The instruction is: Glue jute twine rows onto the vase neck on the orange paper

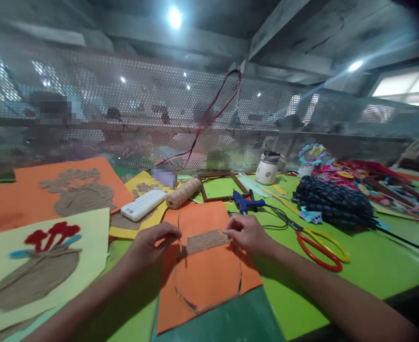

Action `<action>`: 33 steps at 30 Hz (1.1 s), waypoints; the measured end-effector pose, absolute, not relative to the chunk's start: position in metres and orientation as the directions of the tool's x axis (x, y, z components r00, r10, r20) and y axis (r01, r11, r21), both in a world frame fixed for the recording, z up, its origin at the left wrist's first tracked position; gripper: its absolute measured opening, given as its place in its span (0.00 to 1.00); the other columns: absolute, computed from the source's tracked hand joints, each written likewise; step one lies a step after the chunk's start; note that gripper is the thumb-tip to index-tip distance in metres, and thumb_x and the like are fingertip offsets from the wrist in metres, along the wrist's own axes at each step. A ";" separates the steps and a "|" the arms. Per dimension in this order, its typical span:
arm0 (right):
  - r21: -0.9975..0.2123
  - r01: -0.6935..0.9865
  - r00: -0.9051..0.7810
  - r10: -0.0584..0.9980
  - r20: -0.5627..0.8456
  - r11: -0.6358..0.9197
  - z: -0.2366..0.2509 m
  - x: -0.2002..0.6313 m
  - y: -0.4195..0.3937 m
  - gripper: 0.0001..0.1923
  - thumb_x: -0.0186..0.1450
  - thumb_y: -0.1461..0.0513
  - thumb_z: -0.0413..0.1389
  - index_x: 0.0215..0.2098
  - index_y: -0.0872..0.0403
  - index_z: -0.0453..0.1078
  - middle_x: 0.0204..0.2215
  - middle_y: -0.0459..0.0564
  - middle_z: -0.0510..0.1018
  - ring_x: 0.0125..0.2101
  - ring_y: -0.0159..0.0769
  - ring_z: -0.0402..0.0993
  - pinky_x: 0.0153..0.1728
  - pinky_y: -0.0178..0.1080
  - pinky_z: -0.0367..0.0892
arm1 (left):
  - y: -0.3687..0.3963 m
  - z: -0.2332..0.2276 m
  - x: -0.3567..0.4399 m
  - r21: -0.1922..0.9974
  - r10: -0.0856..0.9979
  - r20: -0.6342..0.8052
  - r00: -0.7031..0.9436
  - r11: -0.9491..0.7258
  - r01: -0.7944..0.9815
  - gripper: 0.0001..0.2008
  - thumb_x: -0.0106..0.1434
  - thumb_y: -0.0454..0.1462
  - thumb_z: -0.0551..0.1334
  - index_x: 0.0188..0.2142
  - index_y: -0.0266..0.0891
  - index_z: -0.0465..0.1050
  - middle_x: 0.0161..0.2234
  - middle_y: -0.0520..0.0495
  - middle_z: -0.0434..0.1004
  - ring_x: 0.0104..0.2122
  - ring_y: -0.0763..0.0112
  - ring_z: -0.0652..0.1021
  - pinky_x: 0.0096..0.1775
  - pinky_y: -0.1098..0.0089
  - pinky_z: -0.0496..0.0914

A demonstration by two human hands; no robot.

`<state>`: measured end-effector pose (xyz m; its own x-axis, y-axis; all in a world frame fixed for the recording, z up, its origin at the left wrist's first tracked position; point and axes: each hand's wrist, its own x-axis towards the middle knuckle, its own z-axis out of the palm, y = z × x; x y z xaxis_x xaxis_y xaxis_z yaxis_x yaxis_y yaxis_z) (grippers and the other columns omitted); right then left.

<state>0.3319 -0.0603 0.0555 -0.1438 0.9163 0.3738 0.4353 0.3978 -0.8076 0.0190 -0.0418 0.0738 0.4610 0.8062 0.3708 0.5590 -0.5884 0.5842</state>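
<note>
An orange paper sheet [209,280] lies in front of me on the green table [366,266], with a pencil outline of a pot drawn on it. Across its upper part sits a band of glued jute twine [205,241]. My left hand [152,244] pinches the left end of that band, where a loose strand hangs down. At the band's right end, my right hand [248,233] presses on it with its fingertips.
A jute spool [182,193], white power bank [143,204], blue glue gun [246,202], red-and-yellow scissors [319,244], white jar [267,167] and dark fabric bundle [333,204] lie beyond. Finished twine pictures [41,266] sit left. A mesh screen [141,109] backs the table.
</note>
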 end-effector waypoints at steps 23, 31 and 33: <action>-0.937 0.185 -0.112 0.954 0.278 0.295 0.045 0.327 -0.067 0.16 0.64 0.51 0.64 0.29 0.51 0.67 0.22 0.44 0.76 0.20 0.34 0.75 0.23 0.37 0.75 | -0.012 0.070 0.048 0.319 0.702 0.504 0.503 -0.693 0.647 0.13 0.66 0.34 0.56 0.40 0.40 0.81 0.40 0.41 0.86 0.40 0.61 0.85 0.41 0.65 0.79; -0.914 0.251 -0.120 0.947 0.297 0.318 0.048 0.330 -0.071 0.18 0.62 0.49 0.67 0.27 0.52 0.69 0.21 0.46 0.77 0.20 0.33 0.73 0.23 0.36 0.69 | -0.043 0.081 0.070 0.137 0.582 0.621 0.526 -0.740 0.658 0.11 0.70 0.34 0.56 0.40 0.36 0.79 0.44 0.36 0.82 0.42 0.55 0.80 0.41 0.58 0.75; -0.888 0.290 -0.150 0.933 0.326 0.357 0.049 0.331 -0.073 0.18 0.61 0.50 0.67 0.25 0.53 0.72 0.19 0.47 0.77 0.20 0.33 0.71 0.23 0.35 0.66 | -0.052 0.085 0.075 0.104 0.531 0.654 0.539 -0.768 0.632 0.13 0.73 0.34 0.54 0.36 0.37 0.77 0.38 0.40 0.81 0.38 0.59 0.78 0.42 0.60 0.73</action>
